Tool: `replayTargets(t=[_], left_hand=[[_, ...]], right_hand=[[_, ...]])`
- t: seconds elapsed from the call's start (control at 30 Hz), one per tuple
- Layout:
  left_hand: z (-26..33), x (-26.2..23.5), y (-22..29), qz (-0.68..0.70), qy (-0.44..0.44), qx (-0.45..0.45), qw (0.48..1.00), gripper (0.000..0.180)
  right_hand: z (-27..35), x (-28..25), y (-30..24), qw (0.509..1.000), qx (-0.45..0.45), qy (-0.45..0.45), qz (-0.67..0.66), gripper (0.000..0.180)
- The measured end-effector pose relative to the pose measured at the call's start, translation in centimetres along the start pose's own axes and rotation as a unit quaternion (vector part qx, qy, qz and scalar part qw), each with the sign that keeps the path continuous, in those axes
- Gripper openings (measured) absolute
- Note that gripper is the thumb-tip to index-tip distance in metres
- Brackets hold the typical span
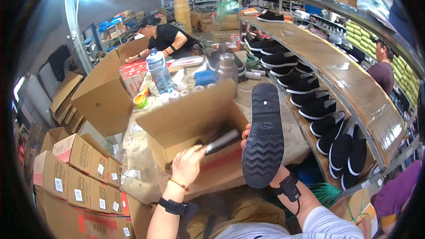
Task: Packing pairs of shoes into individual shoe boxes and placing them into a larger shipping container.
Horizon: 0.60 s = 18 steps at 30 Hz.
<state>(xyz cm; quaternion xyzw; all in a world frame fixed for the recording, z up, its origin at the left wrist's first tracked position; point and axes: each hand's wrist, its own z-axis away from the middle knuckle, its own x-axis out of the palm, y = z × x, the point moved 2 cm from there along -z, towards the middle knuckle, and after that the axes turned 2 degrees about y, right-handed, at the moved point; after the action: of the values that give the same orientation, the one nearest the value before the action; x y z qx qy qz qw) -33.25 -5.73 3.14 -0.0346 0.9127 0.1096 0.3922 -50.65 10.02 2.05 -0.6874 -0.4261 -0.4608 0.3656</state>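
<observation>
My right hand (pixel 245 136) grips a black-soled shoe (pixel 263 139) from behind, fingertips on its left edge, tread toward me and its length upright, just right of the open cardboard box (pixel 221 168). My left hand (pixel 188 163) is over the box's near side, fingers curled on a dark, pale-edged piece (pixel 221 141), probably another shoe; blur hides its form.

If my right fingertips loosened on that edge, the shoe could twist and drop against the box or onto the tabletop (pixel 293 140). Swinging the left piece too fast could scuff it on the cardboard wall, and a knock to the raised flap (pixel 186 108) might fold it down over the opening or jostle the tumbler (pixel 226 64) just beyond. Reaching too wide to the right, I could brush the black shoes (pixel 319 106) lined along the rack (pixel 336 84) and topple some.
</observation>
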Motion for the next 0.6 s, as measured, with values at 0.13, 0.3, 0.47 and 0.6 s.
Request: replayTargets(t=[0.13, 0.3, 0.47, 0.6], left_hand=[[-1.2, -3.6, -1.6, -0.082, 0.166, 0.010, 0.983, 0.019], [1.0, -3.8, -11.9, 0.126, 0.172, -0.224, 0.951, 0.025], [3.0, -0.3, -15.3, 0.172, 0.074, -0.275, 0.943, 0.055], [0.3, 2.6, -9.2, 0.004, 0.045, -0.260, 0.965, 0.089]], right_hand=[[-3.7, 3.3, -1.1, 0.899, -0.204, 0.065, 0.382, 0.026], [-9.2, 2.9, 0.0, 0.263, -0.357, -0.177, 0.879, 0.018], [-9.6, 2.6, -1.4, 0.295, -0.308, -0.163, 0.890, 0.003], [-9.6, -4.1, -8.1, 0.379, -0.243, 0.166, 0.877, 0.013]])
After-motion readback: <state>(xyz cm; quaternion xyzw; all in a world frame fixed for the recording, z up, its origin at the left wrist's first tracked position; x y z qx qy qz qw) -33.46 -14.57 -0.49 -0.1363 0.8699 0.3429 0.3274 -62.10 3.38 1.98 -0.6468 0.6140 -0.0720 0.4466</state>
